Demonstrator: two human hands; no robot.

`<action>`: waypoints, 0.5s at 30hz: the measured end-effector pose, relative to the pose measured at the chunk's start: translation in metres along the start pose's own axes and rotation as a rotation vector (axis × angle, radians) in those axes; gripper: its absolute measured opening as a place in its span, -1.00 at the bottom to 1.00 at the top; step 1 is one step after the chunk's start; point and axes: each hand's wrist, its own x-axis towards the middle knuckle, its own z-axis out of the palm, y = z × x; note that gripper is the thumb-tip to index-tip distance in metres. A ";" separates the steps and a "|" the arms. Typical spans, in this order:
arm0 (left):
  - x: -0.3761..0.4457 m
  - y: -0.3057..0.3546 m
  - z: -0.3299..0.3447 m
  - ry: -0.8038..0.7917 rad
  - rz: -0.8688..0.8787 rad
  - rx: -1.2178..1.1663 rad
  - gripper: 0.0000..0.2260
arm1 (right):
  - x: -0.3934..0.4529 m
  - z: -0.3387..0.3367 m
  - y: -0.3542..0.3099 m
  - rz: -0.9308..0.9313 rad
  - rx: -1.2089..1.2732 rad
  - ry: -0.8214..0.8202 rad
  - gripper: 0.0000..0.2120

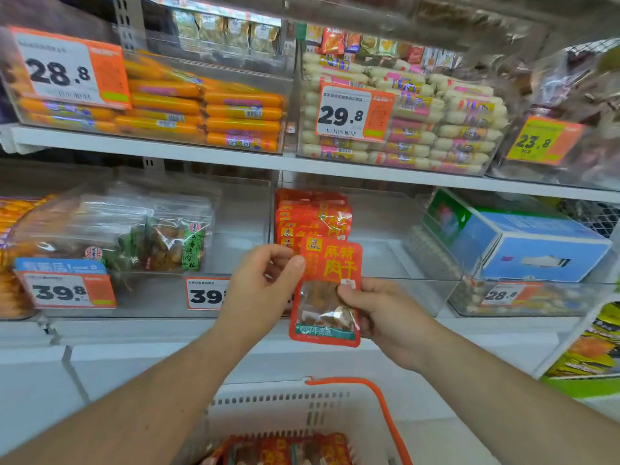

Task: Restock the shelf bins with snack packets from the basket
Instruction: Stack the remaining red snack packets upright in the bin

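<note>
An orange-red snack packet with yellow lettering and a clear window is held upright in front of the lower shelf. My left hand pinches its upper left edge. My right hand grips its right side, thumb on the front. Behind it, a clear shelf bin holds a stack of matching orange packets at its left side. Below, a white basket with an orange handle contains more of the same packets.
A clear bin to the left holds green-labelled snack bags. A blue and green box sits in the bin to the right. The upper shelf carries orange sausages and white sausages. Price tags hang on the bin fronts.
</note>
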 end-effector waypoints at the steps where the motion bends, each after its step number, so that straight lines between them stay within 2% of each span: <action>1: 0.009 -0.005 -0.001 0.045 0.107 0.135 -0.83 | 0.004 -0.005 -0.004 0.014 0.057 0.049 -0.47; 2: 0.017 -0.010 -0.002 0.051 0.210 0.290 -0.72 | 0.008 -0.011 -0.009 0.025 0.100 0.106 -0.49; 5: 0.039 -0.021 -0.003 -0.035 0.385 0.641 -0.32 | 0.024 -0.037 -0.026 0.074 0.112 0.276 -0.81; 8: 0.053 -0.024 0.004 -0.149 0.232 0.713 0.00 | 0.045 -0.058 -0.045 0.066 0.074 0.361 -0.94; 11: 0.058 -0.028 0.011 -0.213 0.081 0.772 0.08 | 0.076 -0.073 -0.059 0.018 -0.116 0.454 -0.85; 15: 0.058 -0.031 0.014 -0.183 0.059 0.800 0.08 | 0.118 -0.077 -0.057 0.019 -0.390 0.440 -0.89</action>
